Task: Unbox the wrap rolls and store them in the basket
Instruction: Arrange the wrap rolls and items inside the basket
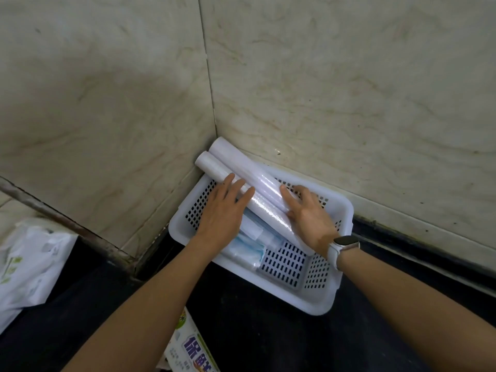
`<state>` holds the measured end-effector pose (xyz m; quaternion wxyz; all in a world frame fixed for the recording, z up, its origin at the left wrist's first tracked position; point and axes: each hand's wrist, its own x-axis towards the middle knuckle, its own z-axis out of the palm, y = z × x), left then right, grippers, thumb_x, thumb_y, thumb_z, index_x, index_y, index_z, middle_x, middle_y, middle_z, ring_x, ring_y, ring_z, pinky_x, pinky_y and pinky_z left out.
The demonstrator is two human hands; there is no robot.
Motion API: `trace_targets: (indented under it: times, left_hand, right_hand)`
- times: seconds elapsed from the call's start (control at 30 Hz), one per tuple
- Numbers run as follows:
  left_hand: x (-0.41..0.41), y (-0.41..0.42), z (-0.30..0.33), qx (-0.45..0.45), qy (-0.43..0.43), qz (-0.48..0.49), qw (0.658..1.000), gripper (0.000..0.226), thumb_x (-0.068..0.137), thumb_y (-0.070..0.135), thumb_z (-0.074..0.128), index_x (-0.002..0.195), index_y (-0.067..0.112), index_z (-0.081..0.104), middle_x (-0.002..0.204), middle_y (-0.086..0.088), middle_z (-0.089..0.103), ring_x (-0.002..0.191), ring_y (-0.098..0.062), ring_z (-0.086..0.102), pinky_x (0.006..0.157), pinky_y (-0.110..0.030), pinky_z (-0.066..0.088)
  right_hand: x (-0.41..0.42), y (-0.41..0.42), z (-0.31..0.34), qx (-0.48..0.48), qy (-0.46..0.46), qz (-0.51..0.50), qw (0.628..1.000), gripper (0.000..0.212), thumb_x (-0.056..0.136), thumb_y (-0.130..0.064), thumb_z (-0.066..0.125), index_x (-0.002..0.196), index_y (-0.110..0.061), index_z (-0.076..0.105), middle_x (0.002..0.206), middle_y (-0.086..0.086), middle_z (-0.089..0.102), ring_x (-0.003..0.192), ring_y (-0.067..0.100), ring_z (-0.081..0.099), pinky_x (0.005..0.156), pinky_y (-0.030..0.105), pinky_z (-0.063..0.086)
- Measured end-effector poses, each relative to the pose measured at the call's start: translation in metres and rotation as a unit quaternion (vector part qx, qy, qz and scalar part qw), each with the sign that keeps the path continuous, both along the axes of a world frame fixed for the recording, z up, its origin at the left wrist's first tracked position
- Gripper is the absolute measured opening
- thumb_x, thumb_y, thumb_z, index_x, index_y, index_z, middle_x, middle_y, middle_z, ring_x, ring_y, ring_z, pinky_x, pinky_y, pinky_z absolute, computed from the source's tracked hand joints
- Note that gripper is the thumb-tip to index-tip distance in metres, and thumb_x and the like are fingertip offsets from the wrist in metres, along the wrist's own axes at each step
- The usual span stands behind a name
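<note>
A white perforated basket (324, 302) sits in the corner of a dark counter against marble walls. Two white wrap rolls lie diagonally across it, their far ends sticking out over the back left rim: a thicker roll (257, 178) and a thinner roll (212, 166) beside it. My left hand (222, 213) rests flat with fingers spread on the thinner roll. My right hand (308, 213), with a white watch on the wrist, presses its fingers against the thicker roll's near part. Blue and white packets (249, 245) lie under the rolls in the basket.
A printed wrap box (192, 347) lies at the counter's front edge between my forearms. A white plastic bag (26, 264) sits at the left. Marble walls close the corner behind and to the right of the basket.
</note>
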<state>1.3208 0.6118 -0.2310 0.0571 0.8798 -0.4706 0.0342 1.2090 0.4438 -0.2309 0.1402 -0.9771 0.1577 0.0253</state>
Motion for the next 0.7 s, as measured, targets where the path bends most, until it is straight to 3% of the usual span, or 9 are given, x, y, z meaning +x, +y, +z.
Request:
trace_targets:
  times: [0.1, 0.23, 0.33, 0.4, 0.43, 0.5, 0.57, 0.63, 0.7]
  left_hand:
    - [-0.001, -0.001, 0.004, -0.005, -0.002, -0.005, 1.000, 0.051, 0.079, 0.012, 0.068, 0.128, 0.007, 0.051, 0.134, -0.021, 0.051, 0.130, -0.042, 0.039, 0.099, -0.054, 0.040]
    - [0.001, 0.003, 0.001, -0.015, 0.029, -0.012, 0.999, 0.053, 0.090, 0.017, 0.051, 0.140, 0.012, 0.033, 0.151, -0.015, 0.029, 0.142, -0.034, 0.018, 0.110, -0.051, 0.027]
    - [-0.006, 0.015, 0.005, -0.091, 0.050, -0.005, 0.995, 0.045, 0.083, 0.003, 0.056, 0.127, 0.005, 0.050, 0.136, -0.020, 0.048, 0.130, -0.038, 0.041, 0.104, -0.052, 0.038]
    - [-0.012, 0.025, 0.004, -0.132, 0.080, 0.021, 0.988, 0.038, 0.084, 0.007, 0.056, 0.123, 0.004, 0.054, 0.127, -0.017, 0.054, 0.119, -0.034, 0.050, 0.098, -0.048, 0.044]
    - [-0.017, 0.029, 0.004, -0.103, 0.117, 0.024, 0.987, 0.041, 0.089, 0.016, 0.052, 0.128, 0.006, 0.049, 0.133, -0.014, 0.050, 0.124, -0.031, 0.046, 0.102, -0.047, 0.039]
    - [-0.022, 0.031, 0.003, 0.074, 0.202, 0.006, 0.977, 0.049, 0.096, 0.036, 0.035, 0.140, 0.016, 0.033, 0.151, -0.004, 0.029, 0.140, -0.023, 0.024, 0.114, -0.047, 0.021]
    - [-0.021, 0.027, 0.007, 0.244, 0.233, -0.023, 0.941, 0.050, 0.097, 0.043, 0.019, 0.141, 0.022, 0.032, 0.154, 0.002, 0.024, 0.142, -0.017, 0.018, 0.114, -0.050, 0.009]
    - [-0.018, 0.021, 0.012, 0.314, 0.263, -0.034, 0.912, 0.050, 0.097, 0.040, 0.015, 0.133, 0.020, 0.043, 0.149, 0.001, 0.034, 0.136, -0.020, 0.030, 0.111, -0.053, 0.011]
    - [-0.014, 0.019, 0.010, 0.294, 0.279, -0.017, 0.914, 0.046, 0.097, 0.037, 0.020, 0.119, 0.015, 0.054, 0.137, -0.005, 0.050, 0.118, -0.023, 0.047, 0.103, -0.046, 0.029]
  right_hand:
    - [-0.004, 0.004, 0.007, -0.016, -0.025, -0.004, 1.000, 0.052, 0.091, -0.017, 0.047, 0.138, -0.018, 0.026, 0.141, 0.021, 0.032, 0.129, 0.036, 0.031, 0.102, 0.048, 0.038]
    - [-0.020, 0.015, 0.013, -0.086, -0.075, 0.144, 0.983, 0.045, 0.085, -0.015, 0.058, 0.128, -0.015, 0.046, 0.131, 0.012, 0.053, 0.120, 0.030, 0.049, 0.098, 0.044, 0.042]
    - [-0.032, 0.015, 0.007, -0.078, -0.028, 0.171, 0.982, 0.048, 0.087, -0.020, 0.054, 0.134, -0.020, 0.040, 0.141, 0.007, 0.044, 0.127, 0.025, 0.042, 0.100, 0.041, 0.040]
    - [-0.034, 0.012, 0.004, -0.031, -0.001, 0.136, 0.990, 0.052, 0.090, -0.025, 0.048, 0.138, -0.023, 0.030, 0.149, 0.004, 0.032, 0.132, 0.022, 0.034, 0.105, 0.041, 0.034]
    - [-0.033, 0.011, 0.003, -0.019, -0.006, 0.121, 0.992, 0.051, 0.090, -0.026, 0.048, 0.138, -0.025, 0.030, 0.149, 0.003, 0.032, 0.131, 0.021, 0.034, 0.105, 0.040, 0.034]
    - [-0.030, 0.011, 0.003, -0.027, -0.014, 0.104, 0.994, 0.048, 0.089, -0.028, 0.050, 0.133, -0.027, 0.034, 0.144, 0.001, 0.037, 0.127, 0.021, 0.037, 0.102, 0.041, 0.036]
    - [-0.026, 0.014, 0.003, -0.040, -0.014, 0.090, 0.995, 0.046, 0.087, -0.026, 0.052, 0.130, -0.027, 0.035, 0.138, 0.001, 0.041, 0.120, 0.022, 0.039, 0.098, 0.041, 0.038]
    - [-0.024, 0.014, 0.001, -0.032, -0.020, 0.068, 0.997, 0.044, 0.086, -0.019, 0.052, 0.127, -0.026, 0.035, 0.135, 0.001, 0.042, 0.115, 0.022, 0.040, 0.095, 0.040, 0.038]
    - [-0.023, 0.014, 0.000, -0.026, -0.030, 0.061, 0.997, 0.044, 0.086, -0.015, 0.052, 0.126, -0.024, 0.036, 0.133, 0.001, 0.043, 0.113, 0.022, 0.040, 0.094, 0.039, 0.038]
